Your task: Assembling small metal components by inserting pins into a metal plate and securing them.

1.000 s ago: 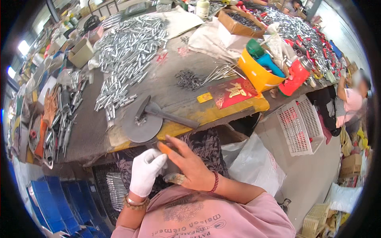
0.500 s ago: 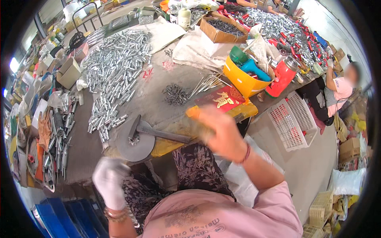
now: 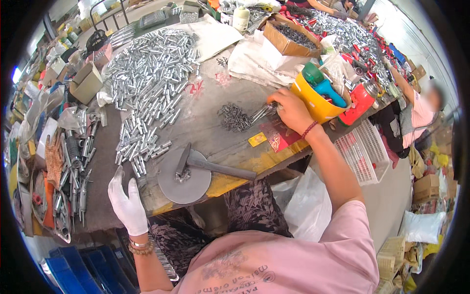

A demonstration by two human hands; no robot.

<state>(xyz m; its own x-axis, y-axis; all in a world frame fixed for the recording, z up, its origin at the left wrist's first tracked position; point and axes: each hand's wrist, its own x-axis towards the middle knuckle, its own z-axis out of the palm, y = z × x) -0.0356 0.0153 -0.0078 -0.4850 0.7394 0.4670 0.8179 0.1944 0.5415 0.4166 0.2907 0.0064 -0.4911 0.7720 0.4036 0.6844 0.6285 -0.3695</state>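
Observation:
My bare right hand is closed around one end of a bunch of thin metal rods at the right of the table. Their other ends lie beside a small heap of dark screws or pins. Under my right wrist is a red paper, with a small yellow card at its left. My left hand, in a white glove, is open at the table's near edge, thumb apart from the fingers. Right of it, a hammer rests across a round grey metal block that has small metal bits on it.
A large pile of shiny metal tubes covers the table's left half. Beyond my right hand stand a yellow container, a red bottle and a cardboard box of dark parts. A white plastic basket stands at the right, near another person.
My right hand has moved away from me, from above the near edge to the rods, and closed on them. My left hand has moved slightly left and away from me, its fingers now spread.

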